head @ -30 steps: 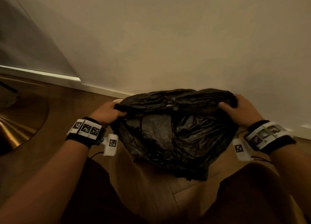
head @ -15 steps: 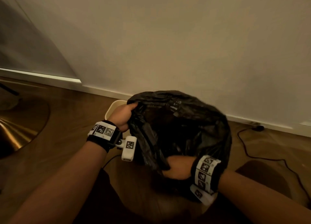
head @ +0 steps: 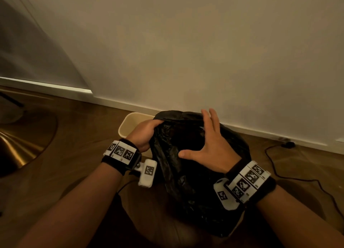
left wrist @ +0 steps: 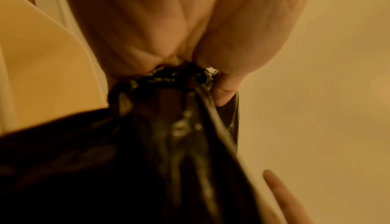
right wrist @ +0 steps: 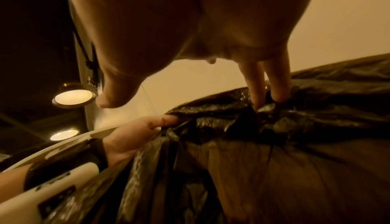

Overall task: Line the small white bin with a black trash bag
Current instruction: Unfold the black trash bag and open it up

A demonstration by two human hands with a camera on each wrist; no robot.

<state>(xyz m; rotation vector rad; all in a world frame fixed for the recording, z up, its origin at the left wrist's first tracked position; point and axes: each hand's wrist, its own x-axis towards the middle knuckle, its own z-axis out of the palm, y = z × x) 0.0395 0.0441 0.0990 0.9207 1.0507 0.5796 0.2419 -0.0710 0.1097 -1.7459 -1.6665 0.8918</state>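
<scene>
The black trash bag [head: 188, 173] hangs crumpled in front of me, over the small white bin [head: 131, 123], of which only the left rim shows on the floor by the wall. My left hand [head: 147, 134] grips the bag's left edge; the left wrist view shows the plastic bunched in the curled fingers [left wrist: 223, 92], with the bin [left wrist: 42, 64] just beside. My right hand [head: 208, 145] is spread flat above the bag's mouth, fingers straight. In the right wrist view its fingertips [right wrist: 278, 94] touch the bag's [right wrist: 274, 144] far rim without closing on it.
A wall and white baseboard [head: 260, 134] run right behind the bin. A black cable [head: 290, 177] snakes over the wooden floor at the right. A shiny brass lamp base [head: 20, 147] sits on the floor at the left. My knees are below the bag.
My right hand let go of the bag's right edge, went down to its lower front, then rose and now lies spread over the mouth. My left hand kept its grip and shifted rightward.
</scene>
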